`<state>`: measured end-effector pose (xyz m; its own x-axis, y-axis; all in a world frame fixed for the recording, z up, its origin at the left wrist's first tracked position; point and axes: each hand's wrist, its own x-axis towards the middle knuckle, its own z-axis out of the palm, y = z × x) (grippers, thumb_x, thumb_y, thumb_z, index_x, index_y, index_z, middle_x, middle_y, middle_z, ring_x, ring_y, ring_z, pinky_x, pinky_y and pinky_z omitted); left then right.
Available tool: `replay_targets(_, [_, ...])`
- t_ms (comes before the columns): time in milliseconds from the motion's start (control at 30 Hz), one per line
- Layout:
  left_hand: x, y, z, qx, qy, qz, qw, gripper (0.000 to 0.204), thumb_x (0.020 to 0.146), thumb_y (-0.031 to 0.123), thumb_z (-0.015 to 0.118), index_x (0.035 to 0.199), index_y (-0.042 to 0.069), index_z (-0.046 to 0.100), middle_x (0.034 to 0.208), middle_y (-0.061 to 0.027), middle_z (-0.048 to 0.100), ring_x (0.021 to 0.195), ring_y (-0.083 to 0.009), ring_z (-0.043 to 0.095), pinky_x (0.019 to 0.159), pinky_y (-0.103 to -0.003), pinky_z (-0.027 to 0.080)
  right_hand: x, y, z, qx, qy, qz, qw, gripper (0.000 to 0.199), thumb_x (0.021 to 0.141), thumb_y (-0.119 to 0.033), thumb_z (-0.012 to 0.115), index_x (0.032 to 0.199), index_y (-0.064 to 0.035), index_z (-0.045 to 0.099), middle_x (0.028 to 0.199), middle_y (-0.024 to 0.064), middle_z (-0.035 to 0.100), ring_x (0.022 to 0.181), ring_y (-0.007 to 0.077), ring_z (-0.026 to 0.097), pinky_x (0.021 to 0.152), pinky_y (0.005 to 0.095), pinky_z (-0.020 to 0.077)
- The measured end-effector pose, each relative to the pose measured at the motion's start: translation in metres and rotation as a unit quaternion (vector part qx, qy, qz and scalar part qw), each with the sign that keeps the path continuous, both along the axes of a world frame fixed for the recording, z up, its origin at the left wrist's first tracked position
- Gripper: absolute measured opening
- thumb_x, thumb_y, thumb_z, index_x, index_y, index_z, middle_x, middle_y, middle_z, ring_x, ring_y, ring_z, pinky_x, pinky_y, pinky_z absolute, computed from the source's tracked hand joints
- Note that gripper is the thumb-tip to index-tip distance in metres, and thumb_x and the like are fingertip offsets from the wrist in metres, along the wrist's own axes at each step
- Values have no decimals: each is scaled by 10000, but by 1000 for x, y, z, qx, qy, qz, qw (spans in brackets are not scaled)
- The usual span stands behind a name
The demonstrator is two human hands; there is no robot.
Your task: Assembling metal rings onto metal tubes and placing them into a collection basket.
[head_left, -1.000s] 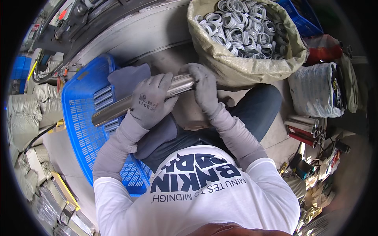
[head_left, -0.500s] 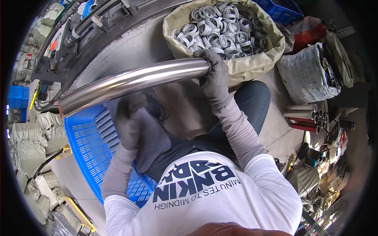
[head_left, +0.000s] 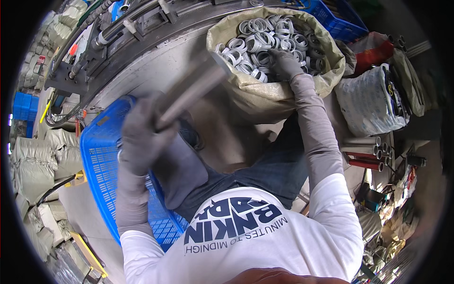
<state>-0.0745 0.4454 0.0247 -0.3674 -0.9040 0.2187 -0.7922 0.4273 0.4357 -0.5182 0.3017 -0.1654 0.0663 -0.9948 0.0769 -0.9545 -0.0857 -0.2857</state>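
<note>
In my left hand [head_left: 146, 132] is a shiny metal tube [head_left: 194, 92], gripped near its lower end. Its far end slants up to the right, toward the sack. Both the hand and the tube are smeared by motion. My right hand [head_left: 287, 66] reaches over the rim of a beige woven sack [head_left: 255, 97] and touches the grey rings [head_left: 260, 40] heaped inside. Its fingertips are lost among the rings, so whether it grips one does not show. Grey gloves cover both hands.
A blue perforated basket [head_left: 101, 165] stands by my left leg. A dark metal machine frame [head_left: 184, 31] runs along the far left. At right are a white sack [head_left: 369, 99] and a stack of tubes [head_left: 364, 154]. A blue crate [head_left: 340, 26] sits beyond the beige sack.
My right hand has let go of the tube's end and moved right, into the sack of rings. The tube, now in my left hand, has swung to a steeper slant.
</note>
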Motion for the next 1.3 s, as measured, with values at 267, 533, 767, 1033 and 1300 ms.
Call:
replay_targets(267, [-5, 12, -67, -48, -81, -15, 995, 618, 713, 273, 814, 1267, 67, 635, 1044, -174, 682, 1003, -376, 674, 866, -486, 527, 84, 93, 73, 83, -607, 73, 787, 452, 914, -121, 671, 1340, 29, 683, 1230, 100, 733, 1012, 172, 708, 925, 309, 556])
replay_targets(533, [-11, 15, -71, -17, -96, -19, 995, 584, 719, 223, 811, 1256, 54, 652, 1030, -167, 689, 993, -376, 679, 853, -482, 528, 179, 130, 64, -171, -530, 131, 820, 491, 1090, -367, 401, 1061, 34, 683, 1137, 178, 713, 977, 243, 696, 884, 342, 523])
replay_targets(767, [-10, 15, -72, -7, -99, -14, 995, 588, 712, 235, 810, 1249, 63, 641, 1064, -160, 687, 1008, -373, 674, 864, -480, 529, 196, 143, 80, -130, -586, 23, 799, 412, 1097, -294, 442, 1092, 27, 700, 1009, 140, 713, 962, 227, 679, 884, 330, 514])
replay_targets(1033, [-7, 11, -77, 17, -136, -31, 990, 618, 730, 247, 812, 1273, 32, 611, 1084, -182, 676, 1029, -378, 665, 894, -482, 522, 206, 140, 66, -104, -589, -24, 801, 207, 1058, -92, 543, 1154, 25, 684, 980, 106, 668, 906, 188, 633, 848, 331, 511])
replay_targets(1300, [14, 13, -67, 2, -100, -52, 994, 641, 734, 235, 775, 1316, 35, 594, 1116, -193, 658, 1052, -395, 651, 921, -504, 516, 169, 115, 79, -96, -546, 6, 832, 306, 1052, -229, 610, 1254, -16, 697, 1154, 130, 700, 1046, 205, 669, 918, 312, 527])
